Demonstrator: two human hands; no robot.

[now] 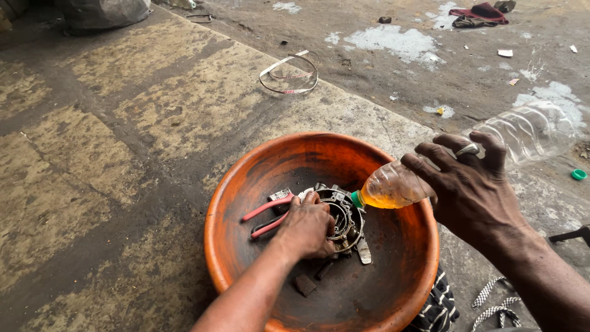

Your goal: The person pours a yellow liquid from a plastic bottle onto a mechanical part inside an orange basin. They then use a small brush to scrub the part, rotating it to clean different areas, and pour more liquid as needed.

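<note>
An orange plastic basin [246, 178] sits on the concrete floor. Inside it lies a round metal engine part [344, 218] with rings, and my left hand [305, 227] rests on top of it, fingers gripping it. Red-handled pliers [265, 212] lie in the basin just left of that hand. My right hand [470, 187], a ring on one finger, holds a clear plastic bottle [522, 132] tipped down over the basin. Amber liquid fills the bottle's neck [390, 187], whose green mouth almost touches the metal part.
A loose loop of white strap [289, 74] lies on the floor beyond the basin. A green bottle cap [578, 174] sits at the right. A red cloth [479, 13] lies far back. Small dark bits [305, 284] rest in the basin bottom.
</note>
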